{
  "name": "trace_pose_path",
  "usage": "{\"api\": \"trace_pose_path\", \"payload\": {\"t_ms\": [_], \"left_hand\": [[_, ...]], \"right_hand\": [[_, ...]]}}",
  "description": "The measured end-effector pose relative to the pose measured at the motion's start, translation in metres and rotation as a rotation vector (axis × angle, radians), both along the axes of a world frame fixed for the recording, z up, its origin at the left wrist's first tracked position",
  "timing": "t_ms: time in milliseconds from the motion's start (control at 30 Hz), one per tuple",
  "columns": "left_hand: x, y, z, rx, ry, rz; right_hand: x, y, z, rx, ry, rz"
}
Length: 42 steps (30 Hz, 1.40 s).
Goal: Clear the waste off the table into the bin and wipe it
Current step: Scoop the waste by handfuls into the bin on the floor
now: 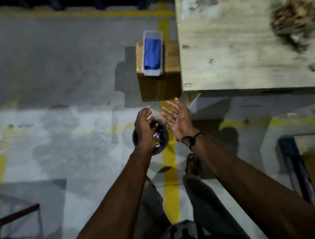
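No text, label, brand or number was legible anywhere; every surface was too blurred to read.

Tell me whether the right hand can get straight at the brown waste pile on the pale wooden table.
Probably not from here: the right hand hangs open over the floor beside the dark round bin, and the brown waste pile lies well across the pale wooden table. Nothing blocks it.

worn table (pixel 233 56) bears waste pile (pixel 297 19) (blurred); bin (pixel 163 136) on floor (pixel 51 81)
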State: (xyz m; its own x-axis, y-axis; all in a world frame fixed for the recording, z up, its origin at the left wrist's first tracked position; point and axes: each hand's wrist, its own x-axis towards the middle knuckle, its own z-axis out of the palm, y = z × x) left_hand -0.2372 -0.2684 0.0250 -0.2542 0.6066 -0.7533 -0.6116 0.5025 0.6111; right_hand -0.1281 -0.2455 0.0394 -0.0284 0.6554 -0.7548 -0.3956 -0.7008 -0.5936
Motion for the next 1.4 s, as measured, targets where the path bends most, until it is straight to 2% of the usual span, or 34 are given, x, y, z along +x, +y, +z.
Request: {"api": "trace_pose_path", "payload": {"t_ms": [233, 400, 500, 733, 900, 1133, 1400], "left_hand": [[0.07, 0.006, 0.119, 0.127, -0.012, -0.122], [0.145, 0.022, 0.17, 0.238, -0.019, -0.199], [0.193, 0.033, 0.181, 0.269, 0.005, -0.237], [0.319, 0.051, 0.182, 0.248, -0.068, -0.219], [0.388, 0.074, 0.185, 0.263, -0.031, -0.258], [0.451, 0.136, 0.168, 0.35, 0.157, -0.326], [0.507, 0.235, 0.114, 0.415, 0.446, -0.451]], "right_hand": [[0.073, -0.031, 0.105, 0.097, 0.016, -0.189], [0.144, -0.037, 0.135, 0.162, 0.016, -0.375], [0.192, -0.029, 0.15, 0.208, 0.029, -0.459], [0.332, -0.003, 0.176, 0.303, 0.027, -0.525], [0.415, 0.02, 0.18, 0.313, -0.029, -0.502], [0.489, 0.084, 0.167, 0.295, -0.119, -0.4], [0.549, 0.183, 0.118, 0.336, -0.473, -0.105]]}}
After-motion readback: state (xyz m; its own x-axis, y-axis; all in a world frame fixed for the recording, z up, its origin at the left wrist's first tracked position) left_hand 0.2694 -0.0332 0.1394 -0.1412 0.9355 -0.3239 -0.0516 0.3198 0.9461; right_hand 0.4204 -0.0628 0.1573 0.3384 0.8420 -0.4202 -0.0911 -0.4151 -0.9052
